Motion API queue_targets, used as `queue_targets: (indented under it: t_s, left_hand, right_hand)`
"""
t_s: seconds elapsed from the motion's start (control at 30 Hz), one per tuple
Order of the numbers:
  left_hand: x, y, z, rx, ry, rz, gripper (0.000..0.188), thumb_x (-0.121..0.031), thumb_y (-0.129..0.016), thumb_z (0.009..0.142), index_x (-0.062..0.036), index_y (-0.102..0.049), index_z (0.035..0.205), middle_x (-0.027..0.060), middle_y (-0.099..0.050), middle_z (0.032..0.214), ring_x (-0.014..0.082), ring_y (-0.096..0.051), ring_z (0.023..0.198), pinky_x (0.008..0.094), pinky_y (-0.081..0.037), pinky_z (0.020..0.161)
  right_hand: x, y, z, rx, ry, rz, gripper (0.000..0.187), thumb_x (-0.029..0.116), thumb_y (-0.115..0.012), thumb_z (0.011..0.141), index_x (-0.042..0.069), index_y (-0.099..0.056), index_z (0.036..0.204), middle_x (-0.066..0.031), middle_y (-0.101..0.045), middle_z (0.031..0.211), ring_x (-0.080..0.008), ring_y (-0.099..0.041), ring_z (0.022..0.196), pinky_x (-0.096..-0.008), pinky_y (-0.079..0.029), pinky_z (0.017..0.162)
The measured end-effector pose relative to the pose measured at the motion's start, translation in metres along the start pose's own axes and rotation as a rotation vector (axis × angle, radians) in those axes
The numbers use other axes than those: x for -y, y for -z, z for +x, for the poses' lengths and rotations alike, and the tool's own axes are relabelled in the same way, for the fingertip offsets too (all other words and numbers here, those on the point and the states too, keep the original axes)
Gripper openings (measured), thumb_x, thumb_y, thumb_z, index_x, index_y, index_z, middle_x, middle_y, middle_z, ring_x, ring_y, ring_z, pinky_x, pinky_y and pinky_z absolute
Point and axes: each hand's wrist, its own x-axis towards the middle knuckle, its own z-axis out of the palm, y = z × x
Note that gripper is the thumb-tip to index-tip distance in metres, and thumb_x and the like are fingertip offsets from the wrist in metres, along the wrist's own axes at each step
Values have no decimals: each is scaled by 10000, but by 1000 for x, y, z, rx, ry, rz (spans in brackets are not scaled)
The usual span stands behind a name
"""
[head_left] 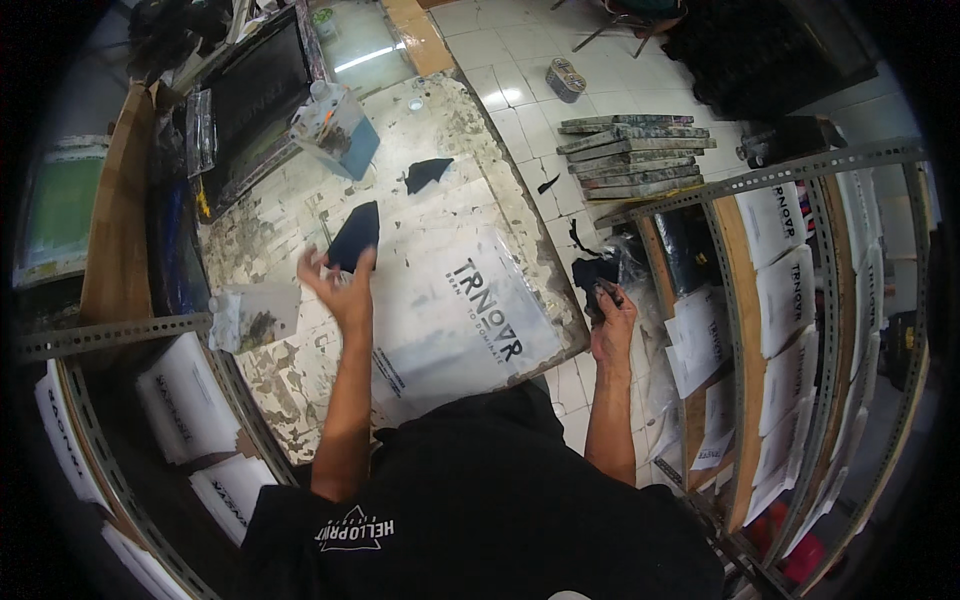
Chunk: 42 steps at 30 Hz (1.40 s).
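Note:
My left hand (345, 290) is over the worktable, its thumb and fingers spread at the near edge of a dark piece of cloth (356, 232). Whether it grips that cloth is hard to make out. Past the table's right edge, my right hand (612, 322) is closed on a crumpled dark cloth (592, 272). Between my arms lies a white plastic packaging bag (425, 310) with dark printing. A smaller dark scrap of cloth (429, 175) rests farther back on the table.
The worktable (300, 395) has a worn, peeling top. A plastic container of bluish liquid (345, 140) and a framed screen (255, 90) stand at its back left. Metal shelving (780, 175) with printed white packs flanks me on both sides. Stacked boards (635, 155) lie on the tiled floor.

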Motion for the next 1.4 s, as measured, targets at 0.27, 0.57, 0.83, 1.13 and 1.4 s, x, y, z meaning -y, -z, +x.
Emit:
queue_targets:
  t_s: [0.27, 0.57, 0.83, 1.13, 1.4]
  left_hand:
    - [20, -110, 152, -99, -107, -74, 1013, -214, -958, 659, -35, -321, 1428, 142, -464, 1388, 273, -489, 1240, 396, -409, 1038]
    - [13, -89, 165, 73, -136, -190, 612, -21, -869, 717, -29, -535, 1230, 116, -637, 1184, 216, -633, 1065, 331, -485, 943]
    - [21, -66, 168, 37, -117, -293, 604, -8, -858, 726, -24, -536, 1236, 106, -645, 1165, 209, -634, 1044, 325, -490, 929]
    - [16, -58, 168, 29, -130, -203, 578, -30, -869, 724, -24, -523, 1186, 118, -649, 1129, 204, -637, 1031, 325, -500, 903]
    - [1, -46, 156, 84, -220, -127, 522, -70, -905, 680, -34, -561, 1071, 87, -677, 1037, 191, -641, 972, 326, -499, 862]
  right_hand:
    - [11, -42, 14, 89, 2, 121, 200, 57, -738, 888, 4, -686, 1074, -35, -720, 974, -125, -676, 828, -287, -559, 769]
    - [18, -91, 38, 94, 257, -397, 160, -45, -695, 872, -61, -717, 1030, -33, -710, 870, -79, -624, 758, -223, -502, 708]
    - [-40, -168, 109, 363, 612, -872, 188, 49, -738, 805, 30, -743, 992, -98, -686, 879, -256, -628, 800, -347, -501, 717]
    - [-81, -276, 139, 479, 860, -1597, 194, 238, -737, 797, 112, -761, 942, -75, -682, 1001, -300, -517, 1085, -451, -396, 878]
    - [-69, -299, 145, 371, 749, -1125, 233, 140, -793, 748, 80, -773, 971, -111, -700, 860, -279, -606, 879, -410, -483, 757]
